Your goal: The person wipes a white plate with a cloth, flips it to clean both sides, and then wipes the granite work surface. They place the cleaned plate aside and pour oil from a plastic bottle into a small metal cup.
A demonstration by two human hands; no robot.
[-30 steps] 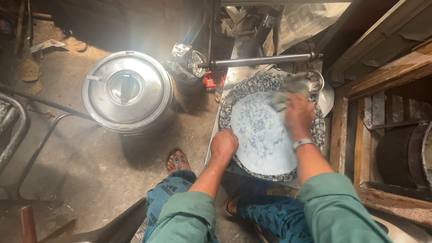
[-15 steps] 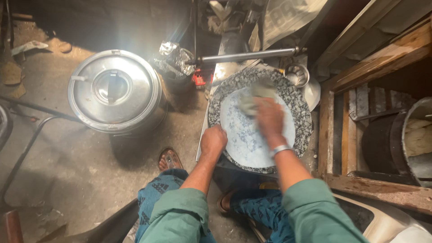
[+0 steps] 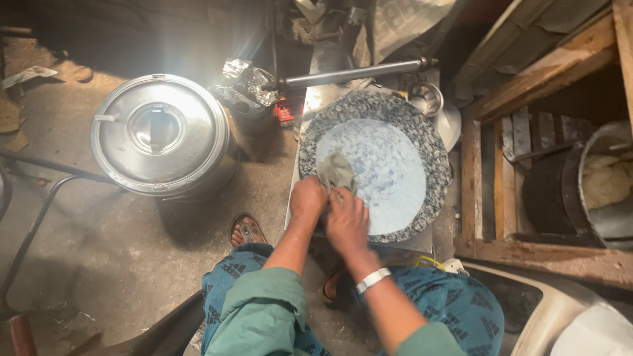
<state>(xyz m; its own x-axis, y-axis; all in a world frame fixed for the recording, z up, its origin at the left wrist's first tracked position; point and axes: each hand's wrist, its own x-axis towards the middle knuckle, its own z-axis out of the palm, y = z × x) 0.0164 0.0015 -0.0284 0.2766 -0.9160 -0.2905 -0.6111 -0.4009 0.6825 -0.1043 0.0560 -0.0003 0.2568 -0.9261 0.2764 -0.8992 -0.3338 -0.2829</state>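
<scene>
A round speckled stone board (image 3: 422,135) lies in front of me with a thin round flatbread (image 3: 386,171) spread over it. My right hand (image 3: 347,221) grips a grey-green cloth (image 3: 336,170) and presses it on the near left part of the flatbread. My left hand (image 3: 308,198) rests right beside it, fingers curled on the board's near left rim, touching the cloth's edge. A white band sits on my right wrist.
A large lidded steel pot (image 3: 158,132) stands on the floor to the left. A metal rolling pin (image 3: 356,74) lies behind the board, with a small steel bowl (image 3: 427,97) nearby. A wooden frame (image 3: 501,171) and a dough tub (image 3: 610,181) are at right.
My right hand has swept the cloth from the far side of the flatbread down to its near left edge, ending beside my left hand. The view has shifted slightly.
</scene>
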